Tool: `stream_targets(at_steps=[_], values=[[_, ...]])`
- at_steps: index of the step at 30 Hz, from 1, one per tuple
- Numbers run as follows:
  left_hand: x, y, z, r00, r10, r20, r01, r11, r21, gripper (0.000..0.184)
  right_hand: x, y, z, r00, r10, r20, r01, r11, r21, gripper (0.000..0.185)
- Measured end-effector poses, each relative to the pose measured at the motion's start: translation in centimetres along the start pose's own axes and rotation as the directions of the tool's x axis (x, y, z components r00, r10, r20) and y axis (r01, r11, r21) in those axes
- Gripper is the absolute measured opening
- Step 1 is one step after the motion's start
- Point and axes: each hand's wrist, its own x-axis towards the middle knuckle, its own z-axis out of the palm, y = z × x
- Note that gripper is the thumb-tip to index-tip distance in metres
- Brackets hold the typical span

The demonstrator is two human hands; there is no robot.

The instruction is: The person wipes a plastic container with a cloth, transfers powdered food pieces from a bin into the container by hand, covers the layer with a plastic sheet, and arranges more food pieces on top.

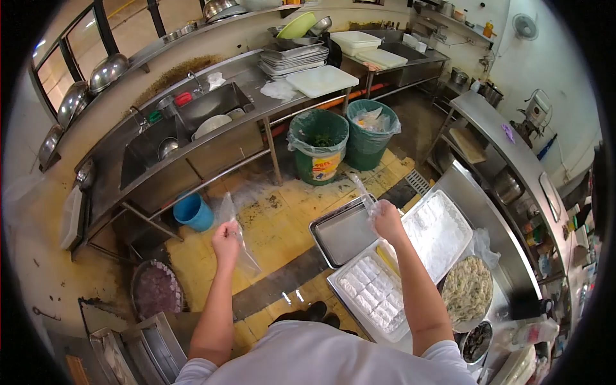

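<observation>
In kitch. (282, 234), clear plastic (243, 251) in L hand (225, 243) & R hand (387, 220)

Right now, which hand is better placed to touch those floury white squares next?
The right hand, probably: it looks closer to the floury white squares, while the left hand is farther off, over the yellow floor. Both hold clear plastic, so the right would likely need freeing first.

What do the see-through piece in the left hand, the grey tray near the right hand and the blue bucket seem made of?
The see-through piece: likely thin, glossy plastic, as it looks clear and wrinkled. The grey tray: probably metal, satin-finished, given its soft sheen. The blue bucket: apparently smooth plastic, being evenly coloured.
</observation>
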Motion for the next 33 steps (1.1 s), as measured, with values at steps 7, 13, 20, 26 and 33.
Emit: stream_targets(at_steps=[7, 13, 20, 26, 33], values=[[0.4, -0.4, 5.7, 0.972, 0.023, 0.232, -0.075, 0.973, 0.217, 0.013, 7.4, 0.2, 4.1, 0.97, 0.233, -0.074, -0.227, 0.97, 0.082, 0.024], [7.4, -4.1, 13.4, 0.898, -0.033, 0.438, -0.067, 0.975, 0.211, 0.011, 20.4, 2.3, 11.1, 0.944, 0.315, -0.095, -0.304, 0.946, 0.115, 0.026], [20.9, -8.6, 22.5, 0.714, -0.103, 0.693, -0.108, 0.961, 0.254, 0.008, 39.7, 6.8, 23.5, 0.795, 0.607, 0.008, -0.581, 0.757, 0.3, 0.017], [29.6, -10.6, 23.7, 0.638, -0.182, 0.748, -0.035, 0.964, 0.265, 0.012, 56.1, 14.9, 33.1, 0.722, 0.676, 0.144, -0.647, 0.587, 0.487, 0.024], [34.3, -11.9, 23.7, 0.633, -0.22, 0.742, 0.013, 0.962, 0.273, 0.014, 58.6, 11.5, 33.8, 0.711, 0.7, 0.064, -0.518, 0.461, 0.721, 0.038]])
